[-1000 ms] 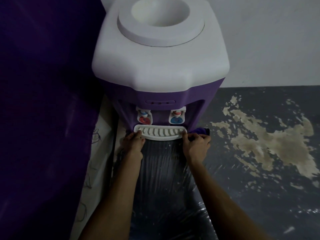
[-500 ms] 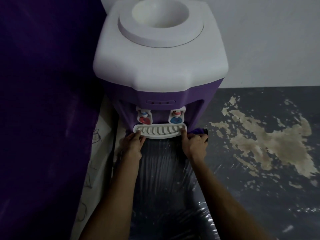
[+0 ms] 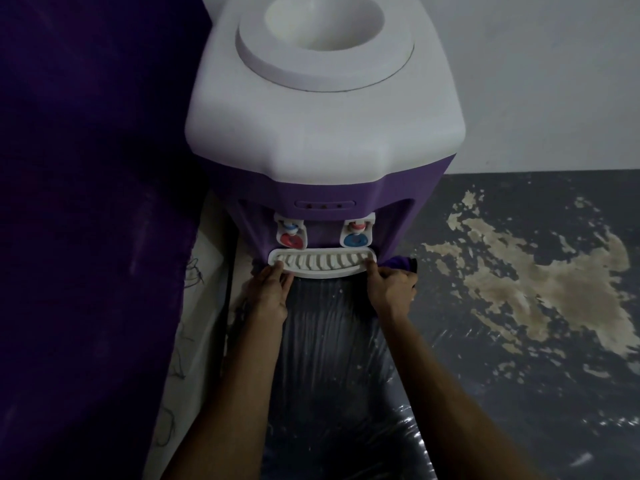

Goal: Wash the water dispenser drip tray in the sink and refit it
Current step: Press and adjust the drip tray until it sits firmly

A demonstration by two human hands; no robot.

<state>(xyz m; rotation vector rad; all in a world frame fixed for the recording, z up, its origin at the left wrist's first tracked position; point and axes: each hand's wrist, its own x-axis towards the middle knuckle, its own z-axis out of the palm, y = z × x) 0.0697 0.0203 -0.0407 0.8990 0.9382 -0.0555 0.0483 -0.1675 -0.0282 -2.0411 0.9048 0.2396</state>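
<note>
A purple water dispenser (image 3: pixel 325 133) with a white top stands against the wall. Its white slotted drip tray (image 3: pixel 322 263) sits in the recess under a red tap (image 3: pixel 291 240) and a blue tap (image 3: pixel 356 240). My left hand (image 3: pixel 272 289) grips the tray's left end, thumb on the grille. My right hand (image 3: pixel 389 285) grips the tray's right end the same way. Both forearms reach in from below. The tray's underside and back edge are hidden.
A dark purple panel (image 3: pixel 90 202) fills the left side, close to the dispenser. The dispenser's lower front (image 3: pixel 332 375) is wrapped in shiny dark plastic. Grey floor with a large pale worn patch (image 3: pixel 540 289) lies to the right. A white wall (image 3: pixel 554 81) is behind.
Both hands have pushed the tray a little further back into the recess under the taps, keeping their grip on its ends.
</note>
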